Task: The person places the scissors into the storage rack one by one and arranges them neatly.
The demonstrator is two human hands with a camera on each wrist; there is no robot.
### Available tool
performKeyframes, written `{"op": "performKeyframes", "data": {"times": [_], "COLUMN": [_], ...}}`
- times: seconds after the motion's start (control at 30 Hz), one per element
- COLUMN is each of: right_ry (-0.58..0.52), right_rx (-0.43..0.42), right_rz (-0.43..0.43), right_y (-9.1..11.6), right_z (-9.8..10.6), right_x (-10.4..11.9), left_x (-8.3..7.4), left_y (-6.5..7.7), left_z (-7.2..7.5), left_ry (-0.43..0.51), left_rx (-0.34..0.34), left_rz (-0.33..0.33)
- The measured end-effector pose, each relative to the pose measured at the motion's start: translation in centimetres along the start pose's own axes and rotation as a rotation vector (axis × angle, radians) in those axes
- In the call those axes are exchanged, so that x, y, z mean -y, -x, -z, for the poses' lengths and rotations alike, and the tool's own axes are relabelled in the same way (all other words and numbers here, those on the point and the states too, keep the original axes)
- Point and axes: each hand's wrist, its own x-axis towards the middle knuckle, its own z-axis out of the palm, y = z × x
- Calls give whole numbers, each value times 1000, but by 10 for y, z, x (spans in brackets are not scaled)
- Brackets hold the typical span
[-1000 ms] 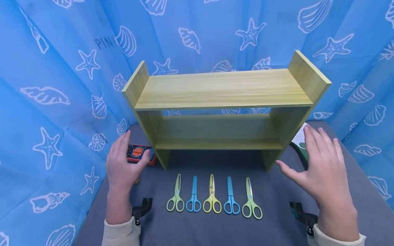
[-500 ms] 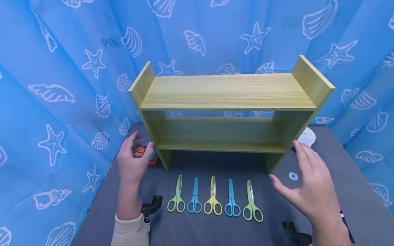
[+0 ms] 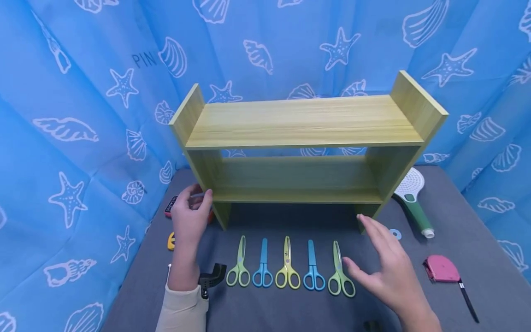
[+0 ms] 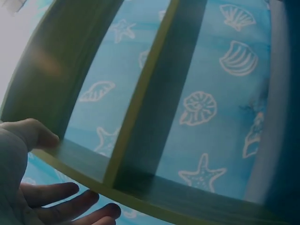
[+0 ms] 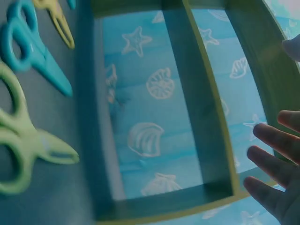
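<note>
A two-tier wooden shelf (image 3: 303, 122) stands upright at the back of the table. My left hand (image 3: 191, 221) is at its left side panel; in the left wrist view the thumb (image 4: 30, 133) lies over the panel's inner side and the fingers (image 4: 65, 206) are outside it. How firmly they touch is unclear. My right hand (image 3: 387, 272) spreads its fingers before the right panel, holding nothing. Scissors lie in a row in front: light green (image 3: 240, 253), blue (image 3: 263, 253), yellow (image 3: 286, 253), another blue pair (image 3: 311, 253) and another light green pair (image 3: 338, 272).
A multimeter (image 3: 170, 206) is partly hidden behind my left hand, near a yellow object (image 3: 171, 241). On the right lie a green-handled shower head (image 3: 418, 214), a pale ring (image 3: 396, 234) and a pink tape measure (image 3: 443, 268) with a black strap. A blue shell-patterned curtain (image 3: 265, 41) hangs behind.
Both hands have moved inward: the left has gone right to the shelf's left panel, and the right has come left and lower. The shower head and pink tape measure are now uncovered.
</note>
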Motion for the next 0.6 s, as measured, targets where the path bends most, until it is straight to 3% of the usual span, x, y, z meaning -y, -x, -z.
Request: {"op": "performKeyframes", "data": {"times": [0.17, 0.4, 0.6], "right_ry": [-121, -102, -118], "right_rx": [47, 24, 193], "right_rz": [-106, -191, -360], "right_y": [9, 15, 22], "right_z": [-12, -27, -35], "right_x": [3, -3, -12], "left_x": [9, 19, 22], "left_y": [-2, -5, -5], "left_z": [-8, -17, -18], "left_ry": [-33, -87, -91], "left_rx": [-9, -35, -27], "left_rz": [14, -25, -43]}}
